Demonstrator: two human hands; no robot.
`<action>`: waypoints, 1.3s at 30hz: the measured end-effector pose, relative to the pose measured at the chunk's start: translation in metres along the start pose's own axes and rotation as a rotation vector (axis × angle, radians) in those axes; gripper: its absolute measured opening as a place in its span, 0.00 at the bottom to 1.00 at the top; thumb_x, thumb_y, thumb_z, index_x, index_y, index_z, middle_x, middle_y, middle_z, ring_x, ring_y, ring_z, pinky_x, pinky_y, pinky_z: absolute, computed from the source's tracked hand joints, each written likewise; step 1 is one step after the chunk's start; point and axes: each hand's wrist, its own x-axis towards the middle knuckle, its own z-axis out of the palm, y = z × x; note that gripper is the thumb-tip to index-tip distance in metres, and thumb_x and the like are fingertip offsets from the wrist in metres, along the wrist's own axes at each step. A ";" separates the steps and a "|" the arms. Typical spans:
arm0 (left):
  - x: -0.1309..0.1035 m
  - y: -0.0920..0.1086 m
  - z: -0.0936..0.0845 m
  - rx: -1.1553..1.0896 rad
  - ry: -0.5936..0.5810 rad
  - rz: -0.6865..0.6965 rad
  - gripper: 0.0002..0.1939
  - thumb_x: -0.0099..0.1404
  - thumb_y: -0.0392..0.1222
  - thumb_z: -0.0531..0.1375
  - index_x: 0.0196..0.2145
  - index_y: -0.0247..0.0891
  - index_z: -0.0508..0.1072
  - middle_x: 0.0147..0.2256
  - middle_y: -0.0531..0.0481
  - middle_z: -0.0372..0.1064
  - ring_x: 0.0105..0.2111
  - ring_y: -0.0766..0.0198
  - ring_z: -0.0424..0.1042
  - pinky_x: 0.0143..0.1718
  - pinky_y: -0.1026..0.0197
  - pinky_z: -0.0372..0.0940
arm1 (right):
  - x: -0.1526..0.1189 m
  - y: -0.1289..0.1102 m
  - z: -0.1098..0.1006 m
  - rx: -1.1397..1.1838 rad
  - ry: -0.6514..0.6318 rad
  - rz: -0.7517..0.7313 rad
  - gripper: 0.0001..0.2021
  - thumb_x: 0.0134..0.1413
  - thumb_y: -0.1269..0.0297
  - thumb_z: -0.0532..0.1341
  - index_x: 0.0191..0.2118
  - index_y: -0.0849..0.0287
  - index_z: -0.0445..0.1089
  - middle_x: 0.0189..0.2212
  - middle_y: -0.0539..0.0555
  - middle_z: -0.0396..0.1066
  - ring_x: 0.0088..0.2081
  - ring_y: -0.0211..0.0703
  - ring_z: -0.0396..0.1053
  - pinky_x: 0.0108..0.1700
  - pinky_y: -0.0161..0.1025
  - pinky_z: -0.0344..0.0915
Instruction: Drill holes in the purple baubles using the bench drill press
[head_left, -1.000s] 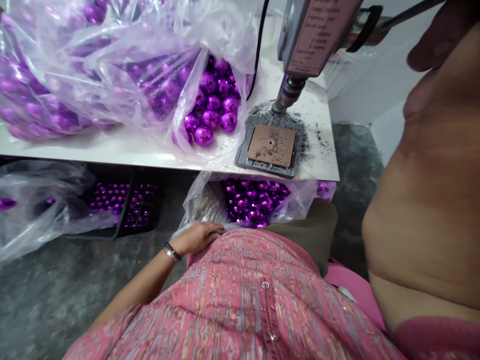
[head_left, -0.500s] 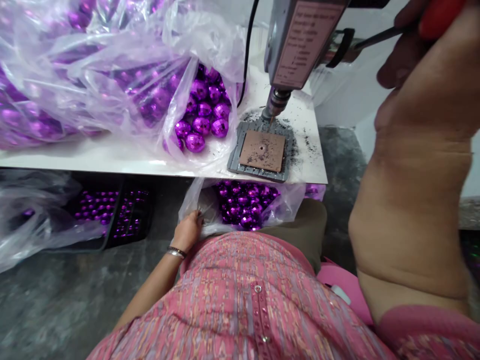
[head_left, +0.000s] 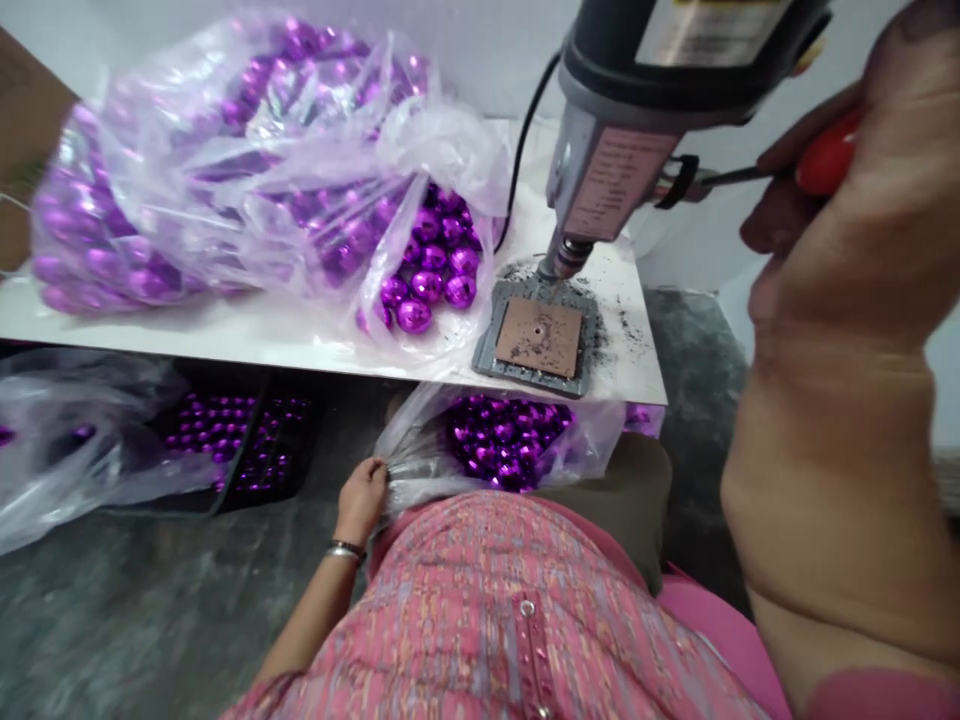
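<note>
My left hand [head_left: 364, 497] is closed on the edge of a clear plastic bag [head_left: 416, 468] on my lap. Shiny purple faceted balls [head_left: 510, 440] fill that bag under the table edge. At the upper right, my right hand [head_left: 847, 190] is closed round the red knob [head_left: 828, 152] of a lever on the grey drill press [head_left: 615, 180]. Beneath the drill chuck lies a brown square plate [head_left: 540, 336] with a small hole, on a grey metal base [head_left: 486, 360]. Dark shavings are scattered over the plate and around it.
A large plastic bag of purple balls [head_left: 300, 215] lies on the white table [head_left: 225, 330], its open mouth near the drill. Below at left stands a black crate [head_left: 259, 440] with purple balls. A cardboard box [head_left: 30, 120] is at far left; a black cable [head_left: 521, 140] runs behind.
The view has tilted up, so the table sits lower and more of the drill shows. My left hand has pulled the bag's edge slightly leftward. My right hand stays on the knob.
</note>
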 end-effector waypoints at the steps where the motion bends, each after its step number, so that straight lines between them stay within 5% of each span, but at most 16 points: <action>1: 0.002 0.003 0.001 0.054 0.019 0.050 0.15 0.67 0.41 0.54 0.42 0.39 0.80 0.43 0.42 0.82 0.46 0.52 0.80 0.51 0.55 0.73 | -0.002 0.000 0.000 0.010 0.012 0.011 0.23 0.68 0.48 0.53 0.27 0.60 0.54 0.22 0.49 0.57 0.21 0.24 0.54 0.24 0.31 0.44; 4: 0.005 0.013 -0.007 0.207 0.046 0.215 0.19 0.68 0.37 0.55 0.51 0.35 0.80 0.51 0.36 0.79 0.53 0.50 0.79 0.59 0.51 0.71 | -0.008 -0.001 0.000 0.047 0.058 0.042 0.22 0.63 0.45 0.57 0.30 0.61 0.62 0.22 0.48 0.56 0.20 0.25 0.55 0.24 0.33 0.44; 9: 0.003 0.045 -0.040 0.273 -0.077 0.499 0.15 0.71 0.40 0.57 0.50 0.40 0.81 0.48 0.42 0.81 0.44 0.54 0.82 0.51 0.54 0.76 | -0.014 -0.003 0.001 0.047 0.147 0.119 0.23 0.62 0.44 0.57 0.29 0.63 0.65 0.23 0.48 0.59 0.24 0.24 0.59 0.27 0.32 0.47; 13: 0.019 0.125 -0.062 0.013 0.204 0.897 0.15 0.75 0.43 0.56 0.52 0.38 0.80 0.48 0.43 0.81 0.48 0.57 0.81 0.54 0.54 0.76 | -0.016 -0.003 0.000 0.047 0.169 0.178 0.24 0.60 0.44 0.58 0.27 0.62 0.61 0.23 0.48 0.59 0.24 0.24 0.59 0.27 0.33 0.47; 15: 0.042 0.178 -0.067 0.016 0.255 0.964 0.16 0.76 0.39 0.55 0.55 0.37 0.78 0.51 0.42 0.80 0.53 0.56 0.79 0.60 0.51 0.74 | -0.016 -0.003 -0.001 0.041 0.131 0.202 0.23 0.58 0.45 0.60 0.26 0.62 0.60 0.24 0.47 0.59 0.25 0.24 0.60 0.28 0.33 0.48; 18: 0.085 0.247 -0.067 0.166 0.162 0.832 0.21 0.72 0.31 0.55 0.59 0.32 0.76 0.56 0.38 0.78 0.58 0.52 0.77 0.64 0.48 0.71 | -0.017 -0.004 -0.002 0.043 0.156 0.170 0.26 0.60 0.42 0.58 0.26 0.62 0.60 0.24 0.48 0.60 0.26 0.24 0.59 0.29 0.33 0.48; 21: 0.114 0.285 -0.058 0.388 0.027 0.832 0.28 0.67 0.25 0.56 0.64 0.32 0.73 0.63 0.36 0.72 0.62 0.51 0.73 0.67 0.50 0.67 | -0.019 -0.007 -0.001 0.039 0.156 0.165 0.29 0.58 0.38 0.59 0.26 0.62 0.59 0.25 0.50 0.60 0.26 0.24 0.60 0.28 0.34 0.47; 27: 0.120 0.288 -0.047 0.588 -0.001 0.799 0.34 0.70 0.34 0.59 0.72 0.44 0.65 0.71 0.37 0.60 0.59 0.47 0.76 0.58 0.49 0.74 | -0.022 -0.017 0.001 -0.019 0.152 0.193 0.30 0.57 0.37 0.60 0.26 0.63 0.57 0.25 0.49 0.60 0.29 0.24 0.59 0.29 0.32 0.50; 31: 0.115 0.275 -0.056 0.242 0.034 0.765 0.34 0.65 0.40 0.66 0.68 0.35 0.68 0.62 0.35 0.71 0.58 0.48 0.75 0.60 0.49 0.71 | -0.022 -0.012 0.001 0.040 0.162 0.171 0.28 0.58 0.40 0.61 0.26 0.62 0.59 0.25 0.50 0.61 0.29 0.24 0.61 0.29 0.32 0.51; 33: 0.108 0.268 -0.063 -0.109 -0.097 0.706 0.34 0.66 0.44 0.65 0.68 0.33 0.67 0.56 0.37 0.76 0.52 0.52 0.78 0.56 0.51 0.73 | -0.022 -0.007 0.001 0.053 0.161 0.163 0.27 0.58 0.41 0.62 0.25 0.62 0.59 0.25 0.49 0.61 0.29 0.24 0.62 0.29 0.32 0.52; 36: 0.092 0.258 -0.066 -0.584 -0.468 0.555 0.34 0.70 0.45 0.58 0.71 0.36 0.61 0.48 0.41 0.79 0.42 0.59 0.81 0.46 0.55 0.75 | -0.022 -0.002 0.002 0.047 0.186 0.140 0.28 0.61 0.42 0.59 0.24 0.62 0.57 0.24 0.49 0.61 0.28 0.24 0.61 0.28 0.32 0.51; 39: 0.076 0.257 -0.060 -0.811 -0.711 0.418 0.32 0.72 0.43 0.55 0.71 0.41 0.59 0.47 0.44 0.79 0.40 0.63 0.82 0.40 0.61 0.74 | -0.020 -0.003 0.003 0.052 0.218 0.101 0.27 0.62 0.42 0.58 0.25 0.62 0.56 0.24 0.50 0.59 0.26 0.25 0.59 0.28 0.32 0.51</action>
